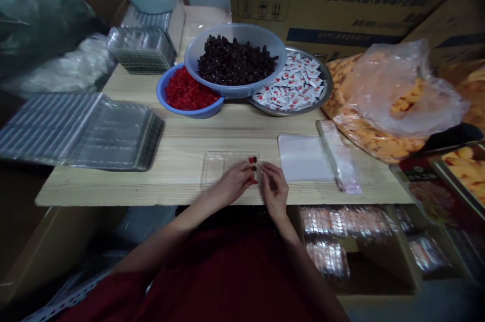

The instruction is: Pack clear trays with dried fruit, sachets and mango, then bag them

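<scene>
A clear plastic tray [214, 169] lies near the table's front edge, its right end holding a few small red pieces [250, 160] and dark pieces [254, 168]. Over that end, my left hand [238, 180] is closed, its fingertips pinching a small red piece [253, 181]. My right hand [276, 184] is at the tray's right edge with thumb and fingers drawn together; whatever is between them is too small to make out. Beyond the tray stand a blue bowl of red pieces [189, 91] and a bowl of dark pieces [237, 62].
A metal bowl holds white sachets [295, 82]. Stacked clear trays [113, 135] stand left, with more behind [142, 49]. Flat plastic bags [305, 157] lie right, beside a large bag of orange pieces [379, 105]. Below the edge, a carton [382, 271] contains wrapped packs. Large cartons [341, 4] stand behind.
</scene>
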Demonstrator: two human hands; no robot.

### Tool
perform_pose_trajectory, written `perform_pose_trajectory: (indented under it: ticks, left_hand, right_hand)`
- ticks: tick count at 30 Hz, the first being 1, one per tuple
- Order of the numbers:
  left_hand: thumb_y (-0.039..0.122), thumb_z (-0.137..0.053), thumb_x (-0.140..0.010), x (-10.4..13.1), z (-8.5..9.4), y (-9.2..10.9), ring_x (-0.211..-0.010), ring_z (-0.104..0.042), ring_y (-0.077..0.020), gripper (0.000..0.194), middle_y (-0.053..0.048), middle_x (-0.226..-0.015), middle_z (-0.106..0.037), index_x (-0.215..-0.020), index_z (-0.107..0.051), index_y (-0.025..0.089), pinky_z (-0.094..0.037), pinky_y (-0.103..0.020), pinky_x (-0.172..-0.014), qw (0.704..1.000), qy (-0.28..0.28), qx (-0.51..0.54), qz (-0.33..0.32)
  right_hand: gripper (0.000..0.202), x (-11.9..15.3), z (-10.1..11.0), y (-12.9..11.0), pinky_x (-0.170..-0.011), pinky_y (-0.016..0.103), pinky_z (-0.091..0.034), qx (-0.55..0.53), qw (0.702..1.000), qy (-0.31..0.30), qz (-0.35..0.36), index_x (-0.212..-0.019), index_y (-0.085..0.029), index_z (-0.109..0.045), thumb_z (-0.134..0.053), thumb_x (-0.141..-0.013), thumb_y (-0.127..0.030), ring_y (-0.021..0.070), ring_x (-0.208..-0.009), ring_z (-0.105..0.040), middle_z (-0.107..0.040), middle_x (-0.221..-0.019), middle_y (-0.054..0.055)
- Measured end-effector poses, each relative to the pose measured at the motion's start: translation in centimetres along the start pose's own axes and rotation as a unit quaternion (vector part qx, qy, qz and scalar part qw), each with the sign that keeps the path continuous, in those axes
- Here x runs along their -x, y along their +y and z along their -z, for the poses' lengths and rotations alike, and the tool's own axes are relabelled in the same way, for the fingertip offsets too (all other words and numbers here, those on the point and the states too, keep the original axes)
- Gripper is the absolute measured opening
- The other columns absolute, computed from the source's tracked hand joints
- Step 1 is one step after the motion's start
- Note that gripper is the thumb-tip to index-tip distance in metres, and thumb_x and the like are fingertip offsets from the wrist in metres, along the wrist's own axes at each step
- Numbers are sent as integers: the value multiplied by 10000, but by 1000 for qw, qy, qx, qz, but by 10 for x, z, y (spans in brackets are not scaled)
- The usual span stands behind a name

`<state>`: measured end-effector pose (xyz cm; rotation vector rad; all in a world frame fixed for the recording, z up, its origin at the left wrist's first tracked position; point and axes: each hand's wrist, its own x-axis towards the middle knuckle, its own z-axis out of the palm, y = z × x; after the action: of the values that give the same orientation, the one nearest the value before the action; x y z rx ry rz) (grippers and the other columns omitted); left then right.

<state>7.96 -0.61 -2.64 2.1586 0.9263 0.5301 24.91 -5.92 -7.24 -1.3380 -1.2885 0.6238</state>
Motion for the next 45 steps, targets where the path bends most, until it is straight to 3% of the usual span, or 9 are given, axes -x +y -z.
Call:
perform_pose_trajectory:
  ticks: [12,15,19,23,26,30,34,41,45]
  left_hand:
    - [270,-575,-981,6,7,2,-986,-677,-239,161,-71,-995,-727,-959,-734,287,-571,-405,-875,998,67,-19,9]
    - [306,-555,-996,14,17,6,-844,-681,-213,151,-60,-942,-711,-1009,-706,297,-575,-363,-728,990,135,6,38]
    - [308,-560,-994,26,28,10,-779,-660,-199,129,-39,-905,-700,-1008,-687,294,-545,-336,-645,983,172,25,58]
    - [316,-550,-1010,33,23,16,-816,-662,-180,156,-41,-908,-693,-1015,-688,243,-540,-309,-700,981,176,35,75]
    - [314,-542,-1021,38,18,18,-864,-670,-167,174,-40,-931,-697,-1020,-691,224,-530,-289,-748,981,170,40,88]
    - [322,-536,-1024,46,18,13,-865,-670,-161,189,-35,-939,-704,-1020,-699,225,-522,-258,-700,977,173,45,117]
    - [331,-555,-1010,52,25,3,-857,-665,-164,189,-35,-942,-715,-989,-708,222,-505,-241,-642,972,187,44,136]
    - [363,-608,-979,34,28,-14,-734,-612,-145,195,-28,-892,-718,-963,-727,209,-483,-263,-687,964,219,61,140]
    - [377,-622,-969,15,30,-4,-747,-595,-142,204,-33,-900,-710,-962,-731,206,-470,-265,-701,956,245,98,127]
  right_hand:
    - [251,-10,7,-3,-1052,463,-534,36,996,-66,41,-1190,-264,-711,-546,-1004,-229,240,-1231,-613,-651,-1259,105]
    - [227,-62,30,-14,-1009,472,-546,60,992,17,106,-1159,-255,-714,-554,-1000,-232,246,-1161,-648,-688,-1195,102]
    - [221,-181,51,-23,-1030,511,-514,145,966,98,189,-1116,-216,-719,-549,-999,-295,272,-1125,-660,-727,-1113,106]
    - [340,-282,20,-14,-1106,445,-460,317,935,-156,15,-1216,-165,-709,-696,-883,-236,288,-1240,-621,-684,-1289,142]
    - [545,-314,-20,-5,-1110,380,-453,322,918,-230,-27,-1190,-172,-733,-835,-661,-89,292,-1264,-613,-668,-1332,132]
    - [391,-319,-42,8,-1115,376,-433,279,936,-208,-46,-991,-171,-772,-782,-630,-21,285,-1227,-627,-698,-1266,134]
    - [84,-318,-18,19,-959,336,-526,183,969,-136,-89,-780,-146,-734,-672,-752,-97,237,-989,-689,-756,-886,86]
    - [262,-324,31,13,-702,292,-602,-20,984,14,-179,-1014,-172,-684,-498,-847,-93,137,-701,-687,-737,-829,24]
    - [305,-294,38,-7,-781,299,-618,-134,975,20,-174,-1029,-194,-690,-518,-815,-61,126,-752,-720,-771,-924,25]
